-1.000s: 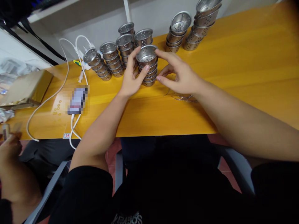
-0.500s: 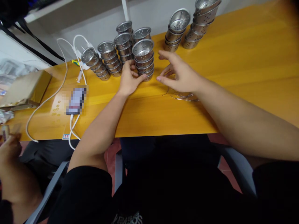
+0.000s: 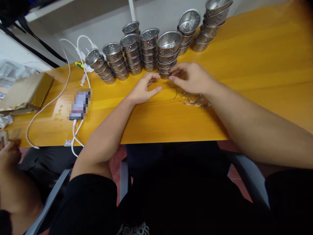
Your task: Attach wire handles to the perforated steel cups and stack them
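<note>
A stack of perforated metal cups (image 3: 168,58) stands upright on the wooden table, nested into one another. My left hand (image 3: 146,88) is just in front and to the left of its base, thumb and fingers apart, holding nothing. At the lower right of the same stack is my right hand (image 3: 192,77), its fingers curved and the thumb apart from them. Its fingertips overlap the bottom cups in view; whether they touch I cannot tell. Below this hand lie several thin bent metal wires (image 3: 193,99), partly hidden by my wrist.
More cup stacks line the back, such as a leaning one (image 3: 94,60) at left and a tall one (image 3: 210,27) at right. A phone (image 3: 80,106) on a white cable (image 3: 74,133) lies left, near a cardboard box (image 3: 26,91). Another person's hand (image 3: 11,151) holds a small object.
The cup stack by my hands has shifted right, away from the row. My left hand has let go of it and drawn slightly toward me. My right hand has come in near its base.
</note>
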Motion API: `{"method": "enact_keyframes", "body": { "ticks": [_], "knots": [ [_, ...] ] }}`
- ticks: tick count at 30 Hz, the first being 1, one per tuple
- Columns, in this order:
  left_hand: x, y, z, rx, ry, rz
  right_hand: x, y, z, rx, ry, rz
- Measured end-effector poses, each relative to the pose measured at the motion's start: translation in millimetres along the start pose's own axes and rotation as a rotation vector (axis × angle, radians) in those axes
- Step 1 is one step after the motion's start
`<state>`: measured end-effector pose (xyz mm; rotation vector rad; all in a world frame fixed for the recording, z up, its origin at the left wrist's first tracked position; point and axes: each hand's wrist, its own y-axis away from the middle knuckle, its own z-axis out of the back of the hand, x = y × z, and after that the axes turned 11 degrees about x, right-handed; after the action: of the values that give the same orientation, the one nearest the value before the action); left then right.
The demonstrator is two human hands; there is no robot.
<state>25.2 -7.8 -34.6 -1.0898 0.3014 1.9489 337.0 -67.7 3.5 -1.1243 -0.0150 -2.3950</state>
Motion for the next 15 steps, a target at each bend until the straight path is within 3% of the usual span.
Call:
{"method": "enact_keyframes", "body": {
  "ticks": [8,15],
  "knots": [
    [-6,-1,2.4,0.001,0.012,-0.019,-3,-4,-13,0.003,0.018,0.055],
    [-5,1,3.0,-0.009,-0.001,-0.014,-19,-8,-18,0.018,0.044,-0.034]
  ]
}}
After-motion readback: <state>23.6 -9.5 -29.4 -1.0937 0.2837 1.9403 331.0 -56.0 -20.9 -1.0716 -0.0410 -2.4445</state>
